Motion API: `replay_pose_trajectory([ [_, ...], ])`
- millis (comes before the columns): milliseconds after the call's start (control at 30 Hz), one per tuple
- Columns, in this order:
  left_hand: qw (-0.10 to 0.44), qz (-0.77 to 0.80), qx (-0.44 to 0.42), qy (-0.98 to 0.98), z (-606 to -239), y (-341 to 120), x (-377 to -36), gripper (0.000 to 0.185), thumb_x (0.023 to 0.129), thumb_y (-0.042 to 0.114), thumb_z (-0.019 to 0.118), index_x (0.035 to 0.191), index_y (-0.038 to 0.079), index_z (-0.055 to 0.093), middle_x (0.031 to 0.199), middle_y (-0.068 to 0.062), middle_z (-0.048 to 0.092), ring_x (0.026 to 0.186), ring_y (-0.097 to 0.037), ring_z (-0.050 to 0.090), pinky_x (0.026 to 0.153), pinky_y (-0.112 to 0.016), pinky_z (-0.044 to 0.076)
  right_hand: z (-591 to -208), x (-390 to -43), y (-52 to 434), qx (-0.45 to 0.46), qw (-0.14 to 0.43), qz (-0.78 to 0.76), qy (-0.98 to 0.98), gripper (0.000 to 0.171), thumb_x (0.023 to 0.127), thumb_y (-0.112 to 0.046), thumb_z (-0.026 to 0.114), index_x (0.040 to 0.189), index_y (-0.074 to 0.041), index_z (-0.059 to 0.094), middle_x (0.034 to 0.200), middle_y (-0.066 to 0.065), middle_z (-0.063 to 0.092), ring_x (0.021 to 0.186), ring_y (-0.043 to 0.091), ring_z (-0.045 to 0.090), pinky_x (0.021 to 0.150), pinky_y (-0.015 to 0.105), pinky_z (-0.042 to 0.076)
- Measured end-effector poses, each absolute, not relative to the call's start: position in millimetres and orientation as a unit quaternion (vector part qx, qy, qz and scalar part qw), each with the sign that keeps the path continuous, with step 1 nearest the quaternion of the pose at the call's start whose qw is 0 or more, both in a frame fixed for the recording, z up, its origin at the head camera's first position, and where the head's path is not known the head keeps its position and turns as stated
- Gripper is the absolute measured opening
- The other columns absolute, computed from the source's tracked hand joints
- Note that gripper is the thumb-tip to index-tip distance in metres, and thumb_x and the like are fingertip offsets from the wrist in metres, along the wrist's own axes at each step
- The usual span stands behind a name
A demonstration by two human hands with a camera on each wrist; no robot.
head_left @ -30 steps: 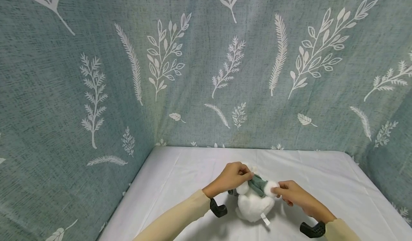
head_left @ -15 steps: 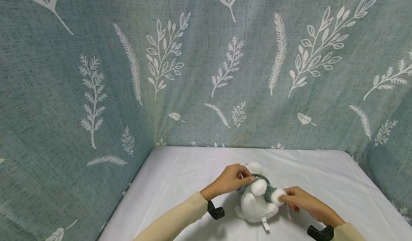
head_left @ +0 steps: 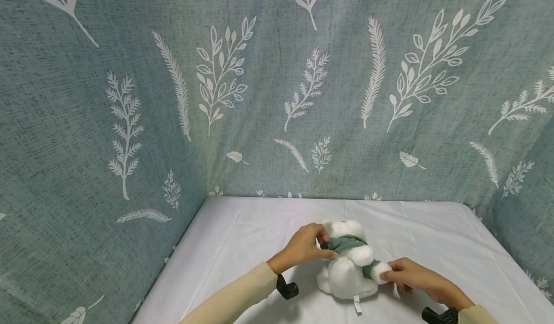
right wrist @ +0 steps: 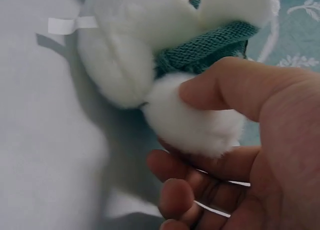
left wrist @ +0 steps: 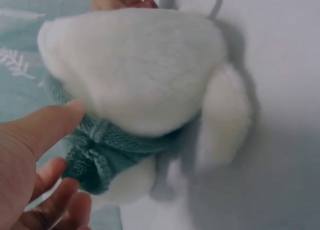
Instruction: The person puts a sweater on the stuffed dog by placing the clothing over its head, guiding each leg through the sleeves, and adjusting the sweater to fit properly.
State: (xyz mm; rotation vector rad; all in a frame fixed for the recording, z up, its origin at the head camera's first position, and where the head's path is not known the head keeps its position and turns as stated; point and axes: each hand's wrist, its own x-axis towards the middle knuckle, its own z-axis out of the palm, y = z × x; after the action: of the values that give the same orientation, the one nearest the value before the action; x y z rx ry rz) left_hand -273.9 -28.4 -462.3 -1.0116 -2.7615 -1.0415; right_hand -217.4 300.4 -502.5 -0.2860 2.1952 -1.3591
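Observation:
A white plush toy [head_left: 346, 280] with a green knit garment [head_left: 346, 242] sits on the white cloth, its head toward the back. My left hand [head_left: 305, 246] is at the toy's left side. Its thumb [left wrist: 65, 117] touches the fur beside the knit in the left wrist view, while the other fingers lie loosely bent by the knit's lower end. My right hand [head_left: 415, 278] pinches a rounded white furry part [right wrist: 195, 117] of the toy between thumb and fingers, at the toy's right. A small white tag [head_left: 357, 305] sticks out of the toy's lower edge.
The white cloth [head_left: 259, 228] covers the table surface around the toy. Blue-green fabric walls [head_left: 277, 98] with white leaf prints rise at the back and both sides. A black wrist device [head_left: 286, 288] is strapped on each forearm.
The right hand has drawn the white furry part right and toward the front. The toy has turned, and its head now shows. The left hand's fingers have spread from the pinch on the knit.

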Motion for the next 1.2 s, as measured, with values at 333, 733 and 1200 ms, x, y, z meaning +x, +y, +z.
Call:
replay_pose_trajectory([
  [333,0.011,-0.315,-0.295,-0.902,-471.7,-28.4,-274.0,0.032,0.081,0.046,0.088,0.085,0.018,0.073,0.079,0.01,0.059,0.069,-0.002,0.048,0.063,-0.02,0.043,-486.6,-218.2,309.4,-0.102,0.206,-0.504,0.832,0.039,0.102,-0.032,0.067,0.119,0.002,0.061,0.091,0.007,0.06,0.059,0.012,0.043,0.053,0.028,0.041],
  [733,-0.06,-0.401,-0.314,-0.858,-476.3,-22.3,-273.7,0.032,0.087,0.03,0.086,0.109,0.008,0.08,0.095,0.008,0.06,0.071,-0.004,0.051,0.064,-0.021,0.049,-470.4,-213.2,280.4,-0.148,0.108,-0.561,0.807,0.039,0.1,-0.026,0.071,0.13,-0.001,0.067,0.099,0.009,0.071,0.066,0.011,0.052,0.057,0.036,0.048],
  [1200,-0.051,-0.437,-0.326,-0.837,-472.6,-16.8,-272.4,0.016,0.099,0.027,0.072,0.111,0.017,0.078,0.092,0.013,0.068,0.06,-0.005,0.055,0.055,-0.022,0.047,-470.3,-215.7,235.3,-0.23,0.007,-0.495,0.838,0.039,0.099,-0.028,0.072,0.129,-0.003,0.07,0.093,0.002,0.066,0.074,0.008,0.057,0.065,0.028,0.05],
])
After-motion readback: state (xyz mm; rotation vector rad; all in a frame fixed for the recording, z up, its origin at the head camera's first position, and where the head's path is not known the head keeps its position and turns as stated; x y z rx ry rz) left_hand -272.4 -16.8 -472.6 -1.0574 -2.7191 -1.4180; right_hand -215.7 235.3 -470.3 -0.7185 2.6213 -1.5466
